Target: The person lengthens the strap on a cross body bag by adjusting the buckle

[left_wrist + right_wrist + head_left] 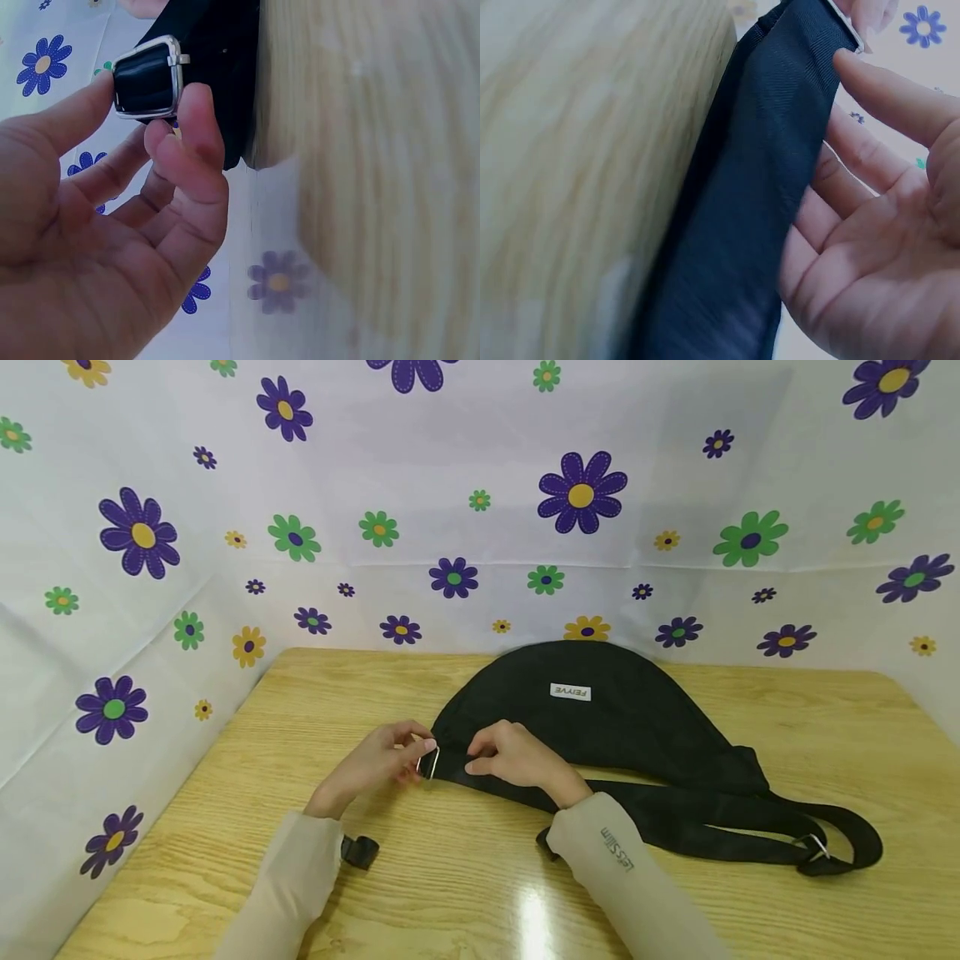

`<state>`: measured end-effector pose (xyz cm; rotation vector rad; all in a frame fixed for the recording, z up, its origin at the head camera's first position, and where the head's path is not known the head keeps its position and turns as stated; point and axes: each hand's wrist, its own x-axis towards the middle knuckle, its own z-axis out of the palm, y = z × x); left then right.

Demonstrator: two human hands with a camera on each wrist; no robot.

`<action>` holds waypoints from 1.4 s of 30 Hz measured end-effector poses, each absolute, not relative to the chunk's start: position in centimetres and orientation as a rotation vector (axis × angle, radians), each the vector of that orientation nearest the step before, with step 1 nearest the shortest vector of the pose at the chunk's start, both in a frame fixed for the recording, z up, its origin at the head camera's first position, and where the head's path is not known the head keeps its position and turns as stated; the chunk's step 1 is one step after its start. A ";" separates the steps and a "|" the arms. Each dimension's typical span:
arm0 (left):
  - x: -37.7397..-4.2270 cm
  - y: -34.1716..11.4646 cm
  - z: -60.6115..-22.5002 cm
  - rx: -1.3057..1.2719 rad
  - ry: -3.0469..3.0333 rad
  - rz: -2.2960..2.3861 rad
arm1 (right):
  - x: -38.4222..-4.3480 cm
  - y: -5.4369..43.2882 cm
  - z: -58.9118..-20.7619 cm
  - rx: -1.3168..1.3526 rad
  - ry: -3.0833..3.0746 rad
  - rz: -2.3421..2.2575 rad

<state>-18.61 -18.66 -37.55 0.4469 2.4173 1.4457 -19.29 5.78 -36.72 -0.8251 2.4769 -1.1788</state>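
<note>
A black half-moon bag (pixel 622 727) with a small white label lies flat on the wooden table. My left hand (pixel 378 760) pinches a silver metal slider buckle (pixel 180 86) at the bag's left corner, thumb on one side and fingertips on the other. Black webbing passes through this buckle. Just to the right, my right hand (pixel 521 760) pinches the black strap (pixel 742 180), its thumb at the strap's edge and its fingers behind. The strap runs from the buckle along the bag's near side, partly hidden under the right forearm.
At the right, the strap loops round a second metal slider (pixel 817 846). A black strap end (pixel 362 852) lies beside the left sleeve, partly covered. Another dark end (pixel 547 842) shows by the right sleeve. A flower-printed cloth (pixel 465 527) hangs behind the table (pixel 442 893).
</note>
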 end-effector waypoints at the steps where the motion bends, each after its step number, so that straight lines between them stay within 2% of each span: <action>1: -18.6 -18.7 -37.6 0.451 2.420 1.452 | -19.4 5.7 -36.8 -0.811 2.468 -1.198; 23: -18.9 -19.6 -37.5 0.648 2.241 1.536 | -20.3 5.6 -37.5 -0.458 2.252 -1.489; 42: -18.4 -18.5 -37.3 0.752 2.449 1.473 | -20.3 5.8 -37.7 -0.452 2.167 -1.613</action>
